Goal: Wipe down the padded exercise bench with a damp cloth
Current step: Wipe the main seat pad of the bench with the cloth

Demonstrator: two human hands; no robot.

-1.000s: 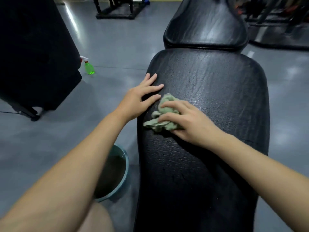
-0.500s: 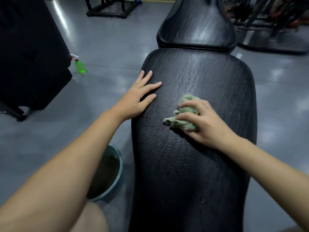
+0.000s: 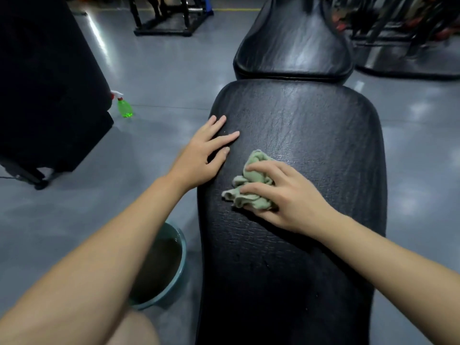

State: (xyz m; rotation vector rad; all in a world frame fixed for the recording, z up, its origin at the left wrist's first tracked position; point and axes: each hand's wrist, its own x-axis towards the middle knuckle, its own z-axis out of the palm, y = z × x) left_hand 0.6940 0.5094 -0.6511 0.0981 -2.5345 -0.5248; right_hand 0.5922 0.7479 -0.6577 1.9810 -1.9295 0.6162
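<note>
The right hand point(image 3: 286, 195) grips the crumpled cloth point(image 3: 254, 177), fingers curled over it, pressing it onto the middle of the bench point(image 3: 311, 125). The left hand point(image 3: 204, 158) lies flat, fingers spread, on the bench's left edge near the cloth.

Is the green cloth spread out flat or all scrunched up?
Scrunched up. The cloth is a bunched wad full of folds and wrinkles, gripped under the right hand on the bench pad.
</note>
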